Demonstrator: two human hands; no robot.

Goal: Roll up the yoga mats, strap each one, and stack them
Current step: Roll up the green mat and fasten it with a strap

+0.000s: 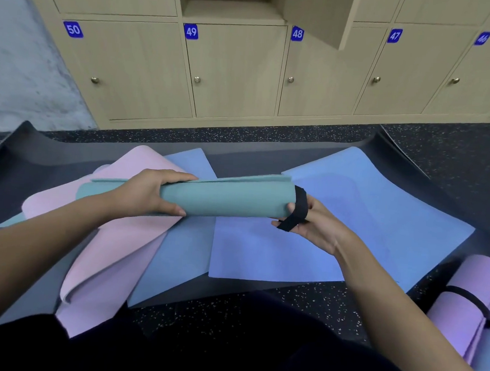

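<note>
Head view: I see the teal roll [225, 198] held crosswise at mid-frame, off the floor [259, 303], between both hands. The left hand [148, 192] grips its left part, fingers [178, 177] curled over the top and thumb underneath, so they are clamped on the roll. The roll's loose outer flap edge runs along the top, just beyond those fingertips.

At the roll's right end a black strap [300, 206] wraps round it. The right hand [313, 226] is there palm up, thumb against the roll beside the strap and fingers below, pinching the strap; its free end lies across those fingers.

Below the roll several mats lie flat and overlapping: a pink mat [113, 249] at left, a blue mat [350, 220] at right and another between them, all on a dark mat [254, 160].

At lower right lies a purple roll [465, 313], already strapped. Numbered lockers [233, 70] fill the top of the frame.
</note>
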